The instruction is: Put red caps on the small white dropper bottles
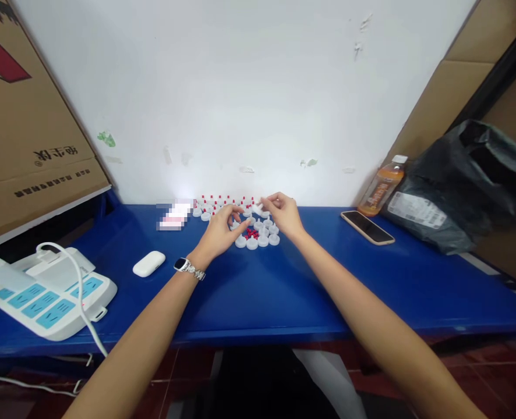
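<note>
Blue desk (284,291), back edge: left hand (220,231) curls loosely over white caps (258,238) and red pins (251,233); right hand (284,213) pinches one cap.

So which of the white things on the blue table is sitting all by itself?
The smooth oval white case, left of the left hand. It lies alone on the blue table, while the small white caps are crowded between both hands.
</note>
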### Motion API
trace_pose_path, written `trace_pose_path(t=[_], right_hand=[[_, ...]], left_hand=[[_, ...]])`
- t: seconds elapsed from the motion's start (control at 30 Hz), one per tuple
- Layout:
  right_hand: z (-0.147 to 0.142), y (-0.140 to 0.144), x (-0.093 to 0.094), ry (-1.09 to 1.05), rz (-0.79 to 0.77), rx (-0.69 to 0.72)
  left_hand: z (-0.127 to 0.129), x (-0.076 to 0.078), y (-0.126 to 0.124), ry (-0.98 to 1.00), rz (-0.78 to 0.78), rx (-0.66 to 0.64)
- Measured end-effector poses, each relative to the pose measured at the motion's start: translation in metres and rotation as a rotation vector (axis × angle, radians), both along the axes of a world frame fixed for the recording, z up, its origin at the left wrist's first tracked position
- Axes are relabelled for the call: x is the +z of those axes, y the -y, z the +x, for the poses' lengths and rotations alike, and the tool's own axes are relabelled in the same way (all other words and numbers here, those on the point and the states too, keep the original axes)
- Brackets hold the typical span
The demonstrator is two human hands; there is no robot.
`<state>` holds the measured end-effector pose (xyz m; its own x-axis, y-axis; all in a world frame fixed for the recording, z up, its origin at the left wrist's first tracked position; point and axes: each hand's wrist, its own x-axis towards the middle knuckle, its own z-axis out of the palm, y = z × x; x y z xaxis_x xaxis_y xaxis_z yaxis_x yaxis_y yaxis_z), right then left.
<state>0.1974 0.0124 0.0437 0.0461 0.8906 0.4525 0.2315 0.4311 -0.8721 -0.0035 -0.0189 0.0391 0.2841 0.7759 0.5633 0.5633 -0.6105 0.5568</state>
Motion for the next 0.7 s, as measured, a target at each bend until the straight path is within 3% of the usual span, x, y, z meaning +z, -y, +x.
trace_pose_path(t=[0.1,0.23,0.43,0.57,0.7], right_hand=[[-0.009,0.015,-0.008,-0.11,-0.053,0.108],[-0.022,0.026,-0.013,-0.16,-0.076,0.129],[-0.036,0.037,-0.017,-0.173,-0.076,0.133],[-0.039,0.042,-0.015,-0.057,0.021,0.095],[-0.038,0.049,-0.012,0.134,0.13,0.046]], left_hand=[[0.009,-0.003,0.005,0.023,-0.048,-0.019],[0.016,-0.007,0.007,0.044,-0.087,-0.021],[0.017,-0.011,0.006,-0.106,0.016,0.079],[0.022,-0.008,0.012,-0.267,0.078,0.158],[0.027,0.0,0.016,-0.307,0.012,0.228]])
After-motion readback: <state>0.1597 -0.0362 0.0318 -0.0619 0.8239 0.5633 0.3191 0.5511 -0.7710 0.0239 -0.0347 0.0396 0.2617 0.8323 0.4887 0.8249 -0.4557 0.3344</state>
